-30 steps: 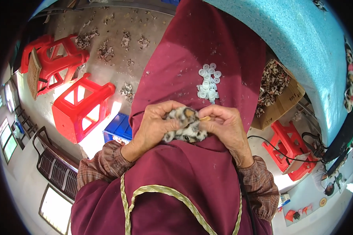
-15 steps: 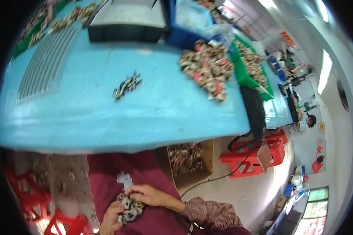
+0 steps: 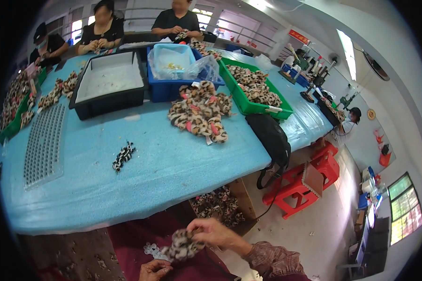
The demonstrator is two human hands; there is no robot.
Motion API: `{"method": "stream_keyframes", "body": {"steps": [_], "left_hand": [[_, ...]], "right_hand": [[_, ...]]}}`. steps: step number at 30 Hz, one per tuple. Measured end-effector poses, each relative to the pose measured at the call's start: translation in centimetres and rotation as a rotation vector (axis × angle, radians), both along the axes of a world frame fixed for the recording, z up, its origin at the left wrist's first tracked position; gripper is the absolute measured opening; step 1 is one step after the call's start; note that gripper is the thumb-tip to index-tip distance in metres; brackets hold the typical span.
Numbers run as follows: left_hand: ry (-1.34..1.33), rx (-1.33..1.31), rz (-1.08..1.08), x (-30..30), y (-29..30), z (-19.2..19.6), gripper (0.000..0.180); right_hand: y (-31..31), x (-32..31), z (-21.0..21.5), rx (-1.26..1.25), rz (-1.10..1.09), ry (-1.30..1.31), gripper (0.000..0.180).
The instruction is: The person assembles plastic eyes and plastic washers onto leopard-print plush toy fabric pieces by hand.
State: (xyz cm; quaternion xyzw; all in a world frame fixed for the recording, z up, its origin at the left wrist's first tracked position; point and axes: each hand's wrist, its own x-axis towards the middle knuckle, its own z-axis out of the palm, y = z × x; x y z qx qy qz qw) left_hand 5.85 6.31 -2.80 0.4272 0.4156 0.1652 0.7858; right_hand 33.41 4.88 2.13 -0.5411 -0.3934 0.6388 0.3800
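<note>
Above my lap, my right hand (image 3: 215, 232) grips a spotted, leopard-print plush piece (image 3: 182, 246) by its right upper end, fingers closed over the fabric. My left hand (image 3: 154, 270) is low down beside the plush's lower left end, its fingers curled together; whether anything small is between them is hidden. A cluster of small white round pieces (image 3: 154, 249) lies on the dark red apron (image 3: 126, 248) just above my left hand. The plush looks slightly blurred.
On the blue-covered table (image 3: 173, 173) lie a small spotted bundle (image 3: 123, 156), a plush pile (image 3: 199, 112) and a studded clear sheet (image 3: 44, 145). Behind them stand a black tray (image 3: 110, 105), blue bin (image 3: 164, 91) and green crate (image 3: 241, 98). A carton (image 3: 244, 201) of scraps sits below. Several people work around.
The view has tilted up, bringing people across the table into sight. My right hand has lifted the plush up and rightward, and my left hand no longer wraps round it.
</note>
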Motion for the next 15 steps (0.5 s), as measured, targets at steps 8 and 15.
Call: {"method": "stream_keyframes", "body": {"steps": [8, 15], "left_hand": [[0.014, -0.17, 0.144, -0.6, -0.9, -2.0, 0.01], [-0.031, -0.12, 0.187, -0.9, -0.8, -4.7, 0.012]], "right_hand": [[6.1, 18.3, 8.9, 0.661, -0.758, -0.275, 0.021], [9.7, 28.4, 12.3, 0.554, -1.168, -0.329, 0.034]]}}
